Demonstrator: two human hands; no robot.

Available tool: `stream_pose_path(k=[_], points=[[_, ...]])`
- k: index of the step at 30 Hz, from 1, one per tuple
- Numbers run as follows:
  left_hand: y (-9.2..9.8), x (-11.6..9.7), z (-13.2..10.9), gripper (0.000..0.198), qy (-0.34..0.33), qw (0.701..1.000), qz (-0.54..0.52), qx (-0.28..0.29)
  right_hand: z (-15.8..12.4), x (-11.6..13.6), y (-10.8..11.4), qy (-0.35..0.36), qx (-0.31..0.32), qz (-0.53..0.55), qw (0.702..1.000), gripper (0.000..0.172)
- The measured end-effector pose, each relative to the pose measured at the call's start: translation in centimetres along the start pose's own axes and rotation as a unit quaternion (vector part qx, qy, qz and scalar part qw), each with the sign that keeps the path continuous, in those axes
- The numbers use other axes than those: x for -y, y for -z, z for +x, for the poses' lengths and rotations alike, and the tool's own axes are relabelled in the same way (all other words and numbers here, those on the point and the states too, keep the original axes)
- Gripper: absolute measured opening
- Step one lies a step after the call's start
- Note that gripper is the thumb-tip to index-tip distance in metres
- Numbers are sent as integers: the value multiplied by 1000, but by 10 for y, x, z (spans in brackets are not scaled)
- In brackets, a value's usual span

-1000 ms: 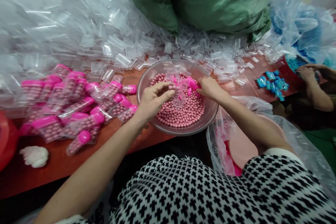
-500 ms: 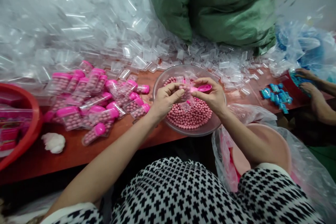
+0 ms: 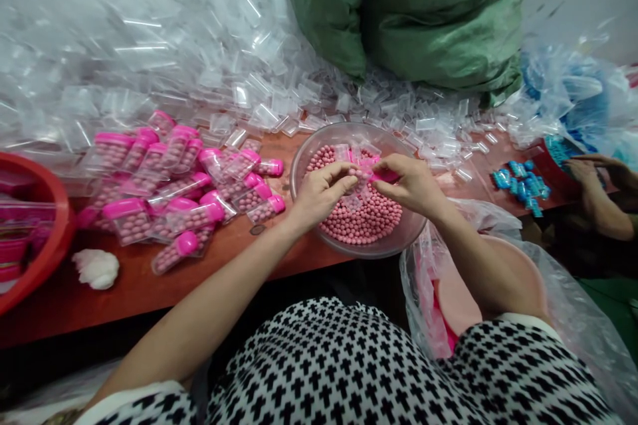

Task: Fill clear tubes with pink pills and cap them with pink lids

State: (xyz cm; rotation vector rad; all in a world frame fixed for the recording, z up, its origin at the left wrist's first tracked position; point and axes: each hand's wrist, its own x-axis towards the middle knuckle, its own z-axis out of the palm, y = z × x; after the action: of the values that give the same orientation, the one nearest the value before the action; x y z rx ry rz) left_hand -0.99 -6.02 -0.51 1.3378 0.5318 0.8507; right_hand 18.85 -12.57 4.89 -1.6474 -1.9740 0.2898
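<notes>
Over a see-through bowl (image 3: 367,252) of pink beads (image 3: 363,224), my left hand (image 3: 319,195) pinches a small clear plastic container (image 3: 355,173) with pink beads in it. My right hand (image 3: 415,186) is closed on a bright pink cap (image 3: 385,176), held at the container's right end. Fingers cover much of the cap, so I cannot tell whether it is seated. Several more clear containers lie on the beads under my hands. To the left is a heap of filled containers with pink caps (image 3: 185,244).
Clear empty containers (image 3: 266,118) are piled along the back, beside a green sack (image 3: 443,20). A red basin (image 3: 62,239) and white wad (image 3: 97,269) are at left. At right are a bagged pink tub (image 3: 518,259), blue-filled containers (image 3: 523,180) and another person's hands (image 3: 593,179).
My right hand has turned, and its fingers now hide most of the pink cap, which showed clearly before. My left hand stays nearly in place. The other person's hands have shifted.
</notes>
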Motion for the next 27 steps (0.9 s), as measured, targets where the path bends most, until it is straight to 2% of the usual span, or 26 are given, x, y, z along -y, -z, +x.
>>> stream_pose_path(k=[3,6,11,13,16,20,27], points=[[1,1,-1,32,-15,997,70,-4,-1,-4,1,-54,-61,146,986,30],[1,-2,-3,28,-40,992,122,13,-2,0,2,-10,-54,184,981,45],[1,-4,-7,30,-76,986,146,9,2,5,8,80,37,79,993,31],[1,-2,-8,30,-89,983,158,4,2,5,10,113,39,51,992,24],[2,1,-9,28,-110,975,193,-2,-1,5,8,178,11,0,984,14],[3,4,-12,22,-175,955,241,3,-8,9,3,224,-9,-70,972,6],[2,6,-21,27,-256,910,322,43,-20,10,5,268,45,-129,954,7]])
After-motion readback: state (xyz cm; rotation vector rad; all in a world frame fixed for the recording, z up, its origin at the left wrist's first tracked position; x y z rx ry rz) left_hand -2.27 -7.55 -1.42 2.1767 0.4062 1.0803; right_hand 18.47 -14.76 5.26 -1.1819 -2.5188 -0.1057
